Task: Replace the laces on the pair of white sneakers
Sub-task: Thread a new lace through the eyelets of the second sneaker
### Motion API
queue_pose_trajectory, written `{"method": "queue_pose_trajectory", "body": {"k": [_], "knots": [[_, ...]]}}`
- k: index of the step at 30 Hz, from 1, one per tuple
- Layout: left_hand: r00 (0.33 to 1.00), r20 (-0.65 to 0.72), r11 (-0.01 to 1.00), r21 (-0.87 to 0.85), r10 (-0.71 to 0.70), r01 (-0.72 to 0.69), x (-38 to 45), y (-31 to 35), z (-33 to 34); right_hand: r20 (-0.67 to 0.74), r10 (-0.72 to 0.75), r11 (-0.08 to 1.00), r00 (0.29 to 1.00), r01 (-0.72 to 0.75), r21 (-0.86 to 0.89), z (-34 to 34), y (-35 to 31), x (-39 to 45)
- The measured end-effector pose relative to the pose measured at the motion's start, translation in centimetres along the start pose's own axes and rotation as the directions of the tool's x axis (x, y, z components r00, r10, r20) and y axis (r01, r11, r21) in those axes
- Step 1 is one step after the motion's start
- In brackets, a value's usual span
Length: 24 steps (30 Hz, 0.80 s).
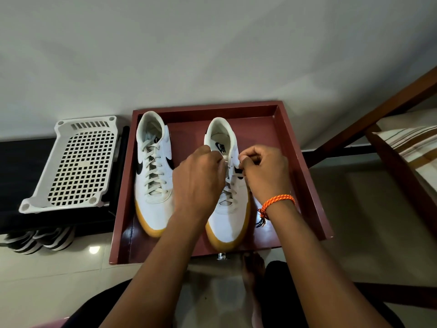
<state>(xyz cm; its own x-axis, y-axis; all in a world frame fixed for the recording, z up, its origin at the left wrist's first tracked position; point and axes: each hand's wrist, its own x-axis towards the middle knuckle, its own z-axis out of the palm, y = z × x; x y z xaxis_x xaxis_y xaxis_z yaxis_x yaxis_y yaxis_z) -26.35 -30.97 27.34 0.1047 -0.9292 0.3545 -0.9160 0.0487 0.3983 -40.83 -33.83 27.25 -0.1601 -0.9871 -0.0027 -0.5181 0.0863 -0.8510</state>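
Observation:
Two white sneakers with black swooshes and tan soles stand toes toward me in a dark red wooden tray (305,166). The left sneaker (153,176) is fully laced with cream laces and nothing touches it. Both hands work at the top eyelets of the right sneaker (228,218). My left hand (199,178) pinches the cream lace (226,159) at the shoe's left side. My right hand (263,171), with an orange cord bracelet at the wrist, pinches the lace at the right side. The hands hide most of that shoe's lacing.
A white perforated plastic rack (78,164) sits left of the tray on a dark surface. Striped black-and-white footwear (40,240) lies on the tiled floor below it. A wooden frame with a striped cushion (406,143) stands at the right. My bare foot (254,271) rests near the tray's front edge.

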Motion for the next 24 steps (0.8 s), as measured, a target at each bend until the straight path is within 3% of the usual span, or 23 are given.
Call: {"method": "queue_pose_trajectory", "body": {"k": [3,5,8,11,18,24], "knots": [[0.999,0.032,0.988,0.156,-0.006,0.001,-0.5,0.8,0.6,0.071,-0.008,0.998,0.997,0.012,-0.054,0.3,0.2,-0.1],[0.995,0.069,0.989,0.135,-0.075,0.065,-0.5,0.8,1.0,0.13,0.015,0.998,0.991,-0.007,-0.065,0.5,0.3,-0.2],[0.968,0.124,0.964,-0.123,-0.219,0.234,-0.3,0.7,1.5,0.182,0.046,0.996,0.982,-0.032,-0.078,0.4,0.3,-0.4],[0.917,0.187,0.85,-0.346,-0.352,0.397,0.0,0.7,1.7,0.195,0.045,0.995,0.98,-0.026,-0.1,-0.1,0.1,-0.4],[0.827,0.297,0.661,-0.498,-0.478,0.561,-0.3,0.4,2.6,0.229,0.057,0.993,0.972,-0.032,-0.113,-0.8,0.0,-0.4],[0.861,0.233,0.779,-0.367,-0.451,0.508,-1.0,1.1,2.9,0.191,0.021,0.989,0.981,0.007,-0.146,-0.4,0.1,-0.7]]}}
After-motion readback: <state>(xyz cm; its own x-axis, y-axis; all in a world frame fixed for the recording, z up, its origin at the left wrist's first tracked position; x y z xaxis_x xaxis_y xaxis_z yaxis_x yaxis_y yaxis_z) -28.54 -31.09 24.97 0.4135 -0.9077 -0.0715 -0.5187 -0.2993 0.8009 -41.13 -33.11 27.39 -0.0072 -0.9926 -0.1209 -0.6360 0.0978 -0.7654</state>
